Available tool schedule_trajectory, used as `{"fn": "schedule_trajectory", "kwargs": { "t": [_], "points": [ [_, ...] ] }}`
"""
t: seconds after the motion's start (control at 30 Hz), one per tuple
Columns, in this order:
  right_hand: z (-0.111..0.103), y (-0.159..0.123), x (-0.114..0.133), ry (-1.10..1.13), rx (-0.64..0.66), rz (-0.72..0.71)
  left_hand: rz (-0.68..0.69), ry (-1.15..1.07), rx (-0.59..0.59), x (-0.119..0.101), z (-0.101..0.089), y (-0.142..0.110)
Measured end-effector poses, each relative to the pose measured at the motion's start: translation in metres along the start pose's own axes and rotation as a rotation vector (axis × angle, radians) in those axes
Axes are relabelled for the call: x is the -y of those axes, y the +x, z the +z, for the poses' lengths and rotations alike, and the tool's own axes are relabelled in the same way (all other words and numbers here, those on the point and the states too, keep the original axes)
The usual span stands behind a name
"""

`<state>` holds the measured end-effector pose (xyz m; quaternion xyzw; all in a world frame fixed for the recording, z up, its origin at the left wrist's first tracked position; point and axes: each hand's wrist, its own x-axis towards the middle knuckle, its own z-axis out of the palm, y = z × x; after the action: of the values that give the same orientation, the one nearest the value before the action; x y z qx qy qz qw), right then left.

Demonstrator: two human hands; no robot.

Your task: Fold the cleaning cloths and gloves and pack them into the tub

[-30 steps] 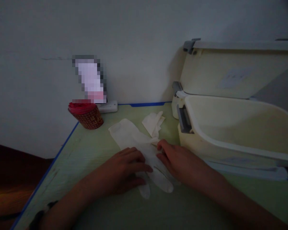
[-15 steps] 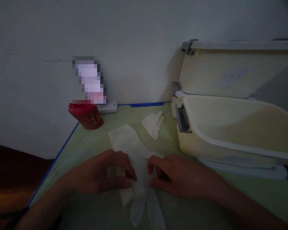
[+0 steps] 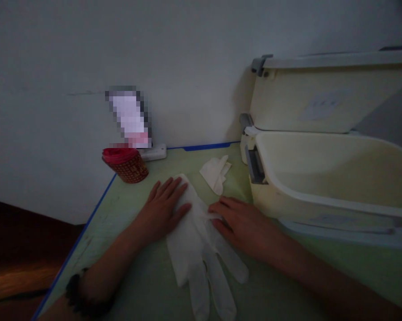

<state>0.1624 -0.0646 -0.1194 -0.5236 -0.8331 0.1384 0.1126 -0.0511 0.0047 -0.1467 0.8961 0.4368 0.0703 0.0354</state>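
Note:
A white disposable glove lies spread on the green tabletop, its fingers pointing toward me. My left hand rests flat on the far left part of the glove, fingers stretched out. At the glove's right side is my right hand, with a bit of the glove between its thumb and bent fingers. Beyond the right hand lies a second white glove, folded up small; neither hand touches it.
A cream storage box with its lid raised stands at the right. At the back left are a red patterned cup-like container, a blurred phone and a white power strip. A wall runs behind the table.
The glove is now flattened, with its fingers more spread. My left hand has moved away from me and opened out flat on it; my right hand has shifted slightly farther away.

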Motion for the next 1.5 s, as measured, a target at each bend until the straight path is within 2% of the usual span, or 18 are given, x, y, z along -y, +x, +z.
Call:
{"fn": "schedule_trajectory", "kwargs": {
  "t": [0.17,0.23,0.3,0.4,0.47,0.63,0.73,0.87,1.1,1.33,1.5],
  "points": [
    [0.002,0.001,0.002,0.019,0.013,0.019,-0.055,-0.013,0.047,0.003,-0.003,0.004],
    [0.003,0.001,0.003,0.019,0.019,0.036,-0.051,-0.059,0.028,0.008,-0.003,0.007],
    [0.003,0.001,0.004,0.030,0.022,0.046,-0.073,-0.147,-0.063,0.014,-0.001,0.012],
    [0.002,0.002,0.005,0.073,0.021,0.018,-0.186,-0.299,-0.268,0.026,0.003,0.023],
    [0.000,0.002,0.006,0.120,0.018,-0.016,-0.208,-0.335,-0.307,0.032,0.004,0.031],
    [-0.003,0.003,0.006,0.252,-0.057,-0.057,-0.146,-0.385,-0.283,0.032,0.003,0.046],
    [0.001,0.005,0.006,0.293,-0.097,-0.083,-0.134,-0.435,-0.279,0.028,0.001,0.045],
    [0.008,0.009,0.006,0.275,-0.086,-0.097,-0.078,-0.452,-0.246,0.026,-0.003,0.042],
    [0.012,0.012,0.006,0.223,-0.103,-0.100,0.087,-0.314,-0.238,0.029,-0.003,0.040],
    [0.015,0.013,0.003,0.220,-0.126,-0.120,0.084,-0.377,-0.260,0.038,0.002,0.043],
    [0.017,0.017,-0.005,0.379,-0.160,-0.094,0.029,-0.438,-0.310,0.033,0.000,0.042]
  ]
}}
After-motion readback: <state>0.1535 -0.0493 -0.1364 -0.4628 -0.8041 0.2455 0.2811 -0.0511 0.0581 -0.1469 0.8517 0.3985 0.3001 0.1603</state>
